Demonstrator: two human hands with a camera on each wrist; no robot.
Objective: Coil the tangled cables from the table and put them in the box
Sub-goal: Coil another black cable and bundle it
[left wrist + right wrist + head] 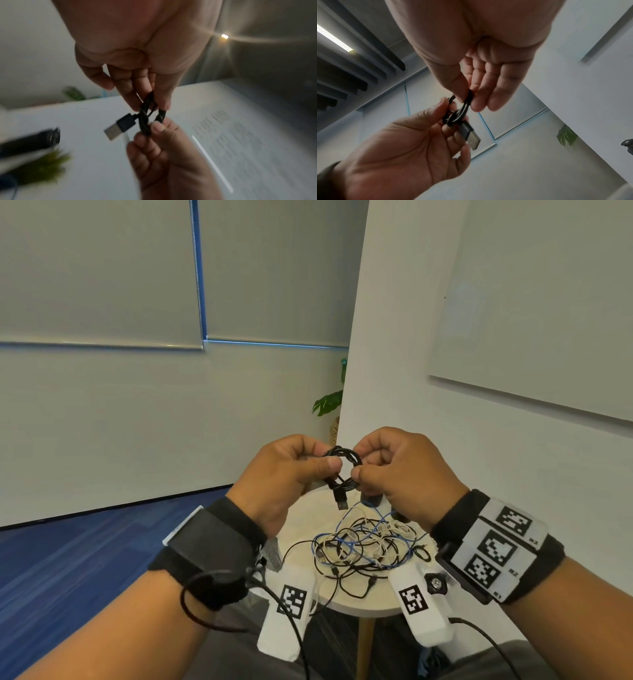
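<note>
Both hands pinching black cable coil (343, 470), left hand (277, 479), right hand (402, 470)

Background of the scene. Two grey roller blinds (99, 272) hang side by side over a window, a thin blue strip of light showing along their meeting edges and lower hems. Below them runs a pale wall panel (137, 422), which meets a blue carpeted floor (68, 563) at a dark skirting line. To the right stands a white wall (394, 354) bearing a large whiteboard (548, 302). Behind the corner of that wall, green leaves of a potted plant (329, 402) are partly visible. The right wrist view shows dark ceiling slats (351, 60) and a lit strip lamp (334, 37).
</note>
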